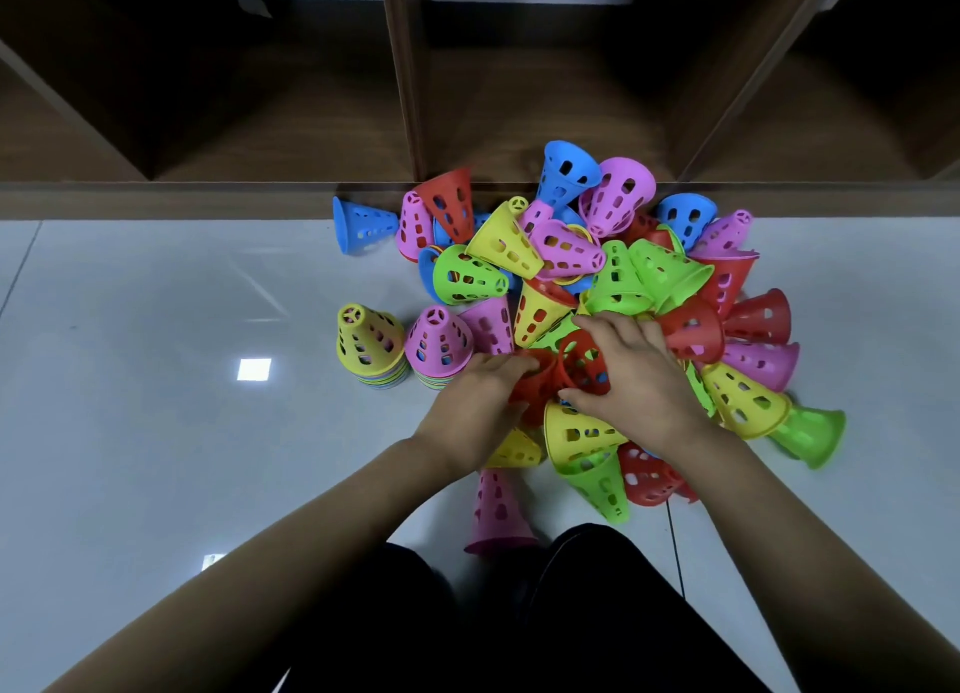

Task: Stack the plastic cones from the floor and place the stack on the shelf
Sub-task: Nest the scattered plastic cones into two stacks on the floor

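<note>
Cones (597, 271) heaped loose on floor (156, 328) against shelf (291, 120), none shelved yet; two short stacks (370, 339) begun at left, most stacking left to do. Left hand (478, 396) curled round red cone (537, 386), right hand (634, 375) fingers bent and clamped on second red cone (584, 360), both cones touching at heap's near side.

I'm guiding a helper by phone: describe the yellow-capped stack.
On the floor, left of the loose cone pile, two upright stacks stand side by side. The yellow-capped stack is the left one; the pink-capped stack is its right neighbour.
</note>
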